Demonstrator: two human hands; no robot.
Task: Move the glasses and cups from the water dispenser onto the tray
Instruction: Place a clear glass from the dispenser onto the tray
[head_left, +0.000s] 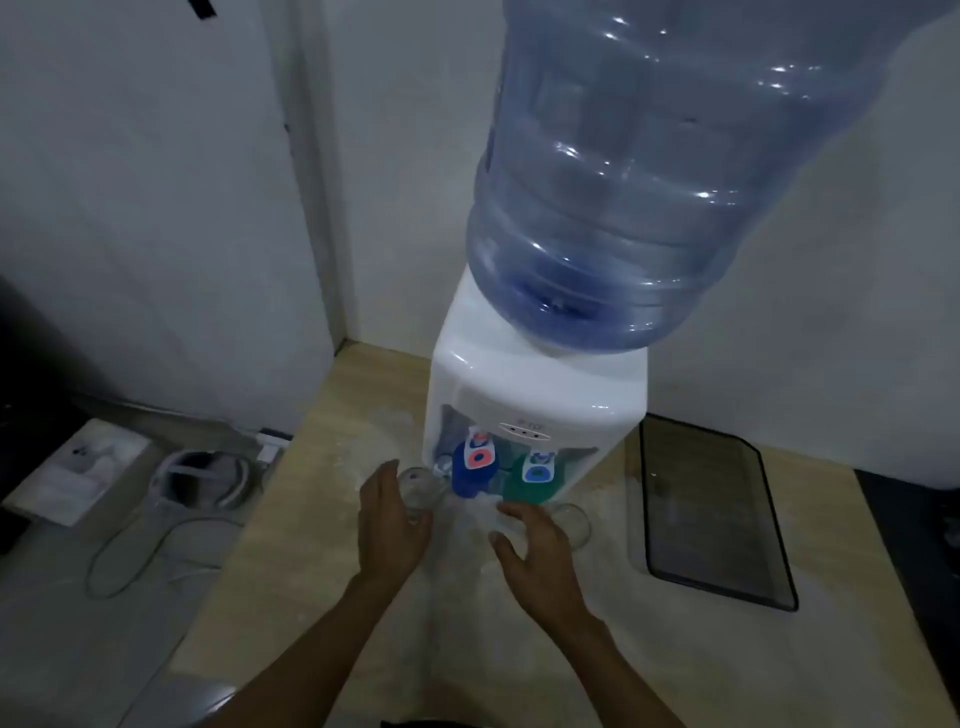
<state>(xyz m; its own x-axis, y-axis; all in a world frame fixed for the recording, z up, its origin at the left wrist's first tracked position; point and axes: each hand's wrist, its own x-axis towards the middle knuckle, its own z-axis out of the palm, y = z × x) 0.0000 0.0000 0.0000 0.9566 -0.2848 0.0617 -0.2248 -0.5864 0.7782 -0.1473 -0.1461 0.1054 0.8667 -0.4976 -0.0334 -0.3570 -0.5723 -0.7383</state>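
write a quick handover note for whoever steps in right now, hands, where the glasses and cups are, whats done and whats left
Left hand: curled around the clear glass at the dispenser's left front; firm grip not certain.
Right hand: open, fingers spread, reaching at the dispenser front, holding nothing.
Another clear glass stands just right of the right hand. A blue cup and a green cup sit under the taps of the water dispenser.
Tray: dark, on the counter to the right, nothing on it.
Done: nothing moved yet.
Left: carry both glasses and both cups to the tray.
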